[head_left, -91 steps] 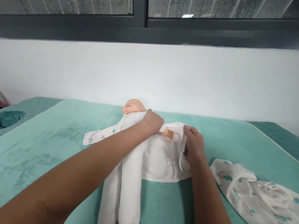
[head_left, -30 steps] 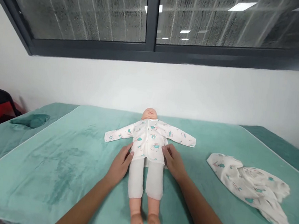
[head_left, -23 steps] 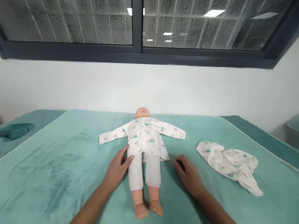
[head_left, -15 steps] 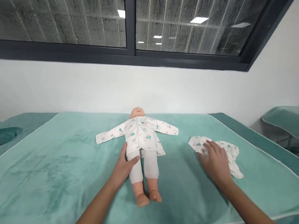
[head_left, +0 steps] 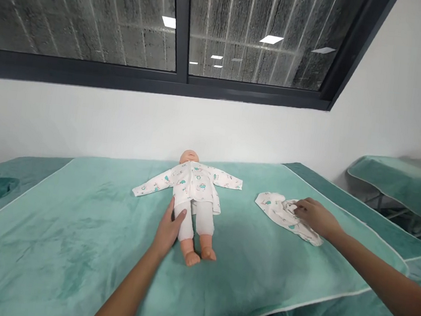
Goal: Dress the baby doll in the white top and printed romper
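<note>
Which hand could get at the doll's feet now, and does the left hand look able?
Probably yes: the left hand is beside the doll's leg, and nothing visible blocks the feet.

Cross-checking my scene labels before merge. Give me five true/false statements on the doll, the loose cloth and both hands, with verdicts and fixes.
1. The left hand is at the hip and thigh of the doll. True.
2. The doll lies face down. False: it lies on its back.
3. The right hand is at the patterned cloth. True.
4. The doll's feet are covered. False: both feet are bare.
5. The cloth is spread out flat. False: it lies bunched.
</note>
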Motion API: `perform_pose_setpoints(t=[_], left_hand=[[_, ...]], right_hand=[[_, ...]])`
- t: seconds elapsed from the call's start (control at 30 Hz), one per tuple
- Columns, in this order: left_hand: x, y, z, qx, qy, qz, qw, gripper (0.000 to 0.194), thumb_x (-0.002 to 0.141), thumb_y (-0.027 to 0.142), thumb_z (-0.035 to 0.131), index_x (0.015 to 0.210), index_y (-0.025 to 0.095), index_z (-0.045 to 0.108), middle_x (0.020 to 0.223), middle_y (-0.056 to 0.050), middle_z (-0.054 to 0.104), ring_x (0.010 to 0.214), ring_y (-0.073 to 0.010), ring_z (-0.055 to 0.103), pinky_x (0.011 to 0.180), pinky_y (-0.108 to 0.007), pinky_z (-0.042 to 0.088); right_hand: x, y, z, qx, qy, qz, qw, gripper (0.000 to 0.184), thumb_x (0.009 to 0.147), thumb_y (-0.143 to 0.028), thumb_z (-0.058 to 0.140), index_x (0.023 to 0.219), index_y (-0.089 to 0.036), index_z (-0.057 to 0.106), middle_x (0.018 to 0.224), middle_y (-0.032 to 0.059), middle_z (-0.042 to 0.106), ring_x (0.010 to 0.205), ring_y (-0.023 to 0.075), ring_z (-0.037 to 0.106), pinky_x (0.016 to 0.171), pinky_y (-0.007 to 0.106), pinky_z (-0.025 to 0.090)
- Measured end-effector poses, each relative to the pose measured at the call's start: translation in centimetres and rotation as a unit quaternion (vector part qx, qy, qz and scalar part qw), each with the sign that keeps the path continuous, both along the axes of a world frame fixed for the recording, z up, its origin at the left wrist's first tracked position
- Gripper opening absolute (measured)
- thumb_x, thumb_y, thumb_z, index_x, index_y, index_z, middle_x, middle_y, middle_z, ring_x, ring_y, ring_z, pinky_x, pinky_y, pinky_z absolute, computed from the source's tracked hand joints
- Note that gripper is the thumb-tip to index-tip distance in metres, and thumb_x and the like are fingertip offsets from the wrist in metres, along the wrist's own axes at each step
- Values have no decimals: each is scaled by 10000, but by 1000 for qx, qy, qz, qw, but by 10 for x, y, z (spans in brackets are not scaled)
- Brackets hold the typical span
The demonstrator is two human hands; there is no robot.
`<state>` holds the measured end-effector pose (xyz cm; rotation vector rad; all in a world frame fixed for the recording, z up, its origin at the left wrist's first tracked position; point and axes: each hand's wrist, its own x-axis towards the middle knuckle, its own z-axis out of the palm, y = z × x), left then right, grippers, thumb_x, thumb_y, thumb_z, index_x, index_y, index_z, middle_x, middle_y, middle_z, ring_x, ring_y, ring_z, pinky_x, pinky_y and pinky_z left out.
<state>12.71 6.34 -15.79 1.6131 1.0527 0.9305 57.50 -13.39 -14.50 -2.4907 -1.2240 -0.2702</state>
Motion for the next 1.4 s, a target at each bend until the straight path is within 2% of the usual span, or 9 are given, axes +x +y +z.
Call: perform_pose_setpoints(t=[0.1,0.27,0.47,0.67,0.8,0.93,1.03,1.2,1.4], left_hand=[[-12,-14,-4,19,13,-4,1000,628,889,505,511,1439,230,386,1533,-80,369,1395,-259,363,1164,-412,279],[-30,-37,-10,79,60,-12,995,512,912,421,469,1370,194,462,1422,-112,475,1273,-251,485,1100,-436,359],[-39,-55,-14,105,80,-33,991,431,874,290,497,1289,171,517,1359,-126,497,1219,-239,521,1078,-440,385],[-32,-84,57,183,68,-42,980,465,856,287,553,1313,230,490,1410,-105,444,1312,-259,438,1120,-461,330],[-32,-112,108,236,47,-122,963,879,742,352,722,1478,326,243,1503,-101,308,1352,-303,375,1060,-460,401],[-44,-121,121,339,97,-49,934,928,710,299,734,1490,287,232,1496,-135,290,1346,-337,357,1058,-503,372],[-59,-124,131,380,69,16,922,525,842,227,544,1362,241,469,1319,-111,508,1210,-262,498,1003,-417,417],[-72,-141,180,274,-16,52,960,243,878,308,494,923,178,695,858,-38,667,829,-196,605,741,-285,481],[-64,-153,217,99,-118,95,983,369,758,513,647,806,148,677,617,-7,605,530,-144,514,495,-248,402]], right_hand=[[-5,6,2,-76,26,64,995,393,800,-324,492,1149,-232,648,1207,112,627,987,242,604,687,294,403],[-22,13,16,-128,33,71,989,313,802,-352,486,1027,-237,670,1069,95,684,905,259,614,699,325,384],[-91,22,84,17,142,93,985,308,846,-520,471,772,-226,522,691,22,576,617,188,513,575,306,351],[-216,40,157,199,519,276,784,206,817,-423,613,804,-220,578,817,30,612,764,178,578,664,292,485],[-288,44,187,220,644,364,635,135,828,-308,628,785,-189,580,810,40,629,769,176,606,720,329,528],[-329,37,200,227,682,403,567,68,836,-231,611,817,-177,574,856,59,656,862,197,634,817,364,539],[-335,27,200,208,662,414,589,190,793,-190,655,963,-184,569,995,68,671,946,206,639,874,397,532],[-321,11,192,198,499,459,708,692,762,-223,710,1356,-344,376,1285,49,568,1119,218,582,945,451,492],[-317,1,196,161,237,509,811,459,776,-375,708,1218,-358,589,1274,40,504,1181,243,506,1012,460,433]])
